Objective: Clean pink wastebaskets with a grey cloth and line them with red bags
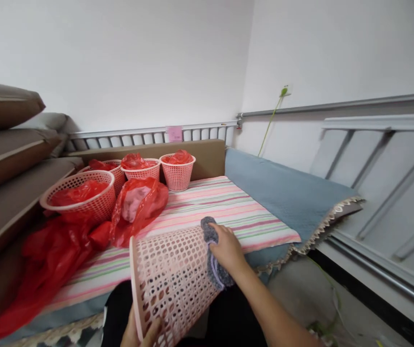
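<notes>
A pink plastic mesh basket (170, 279) lies on its side across my lap. My left hand (140, 332) grips its rim at the bottom, fingers curled over the edge. My right hand (226, 248) presses a grey cloth (212, 260) against the basket's base end, fingers closed on the cloth.
Several pink baskets (84, 195) lined with red plastic bags stand at the back of a striped cloth (228, 207). Loose red bags (58, 255) lie at the left. Brown cushions (7, 154) stack on the left; a blue blanket (286, 193) and grey rail (380, 159) lie right.
</notes>
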A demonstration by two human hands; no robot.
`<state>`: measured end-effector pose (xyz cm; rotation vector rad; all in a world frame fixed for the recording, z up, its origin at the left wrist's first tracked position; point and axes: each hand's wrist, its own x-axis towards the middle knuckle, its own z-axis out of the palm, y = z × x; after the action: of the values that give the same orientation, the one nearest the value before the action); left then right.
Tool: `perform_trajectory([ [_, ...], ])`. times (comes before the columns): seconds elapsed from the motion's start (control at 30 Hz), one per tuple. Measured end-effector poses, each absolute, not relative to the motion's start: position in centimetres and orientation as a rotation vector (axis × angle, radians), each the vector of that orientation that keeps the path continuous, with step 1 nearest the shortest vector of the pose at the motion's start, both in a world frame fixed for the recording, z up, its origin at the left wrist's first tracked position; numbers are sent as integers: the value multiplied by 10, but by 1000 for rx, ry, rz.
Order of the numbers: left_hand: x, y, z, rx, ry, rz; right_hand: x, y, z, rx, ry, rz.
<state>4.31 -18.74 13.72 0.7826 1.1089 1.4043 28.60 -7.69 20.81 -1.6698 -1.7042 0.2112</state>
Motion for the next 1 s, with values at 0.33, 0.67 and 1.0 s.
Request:
perform_trajectory([
  [0.33, 48, -172, 215, 625, 1013, 1281, 290, -87, 193, -1576, -1721, 99],
  [0.67, 45, -180, 194, 660, 1057, 1357, 151, -114, 232, -1120, -1996, 487],
  [1.0, 40, -188, 177, 553, 1038, 1269, 205, -77, 241, -1421, -2218, 166],
])
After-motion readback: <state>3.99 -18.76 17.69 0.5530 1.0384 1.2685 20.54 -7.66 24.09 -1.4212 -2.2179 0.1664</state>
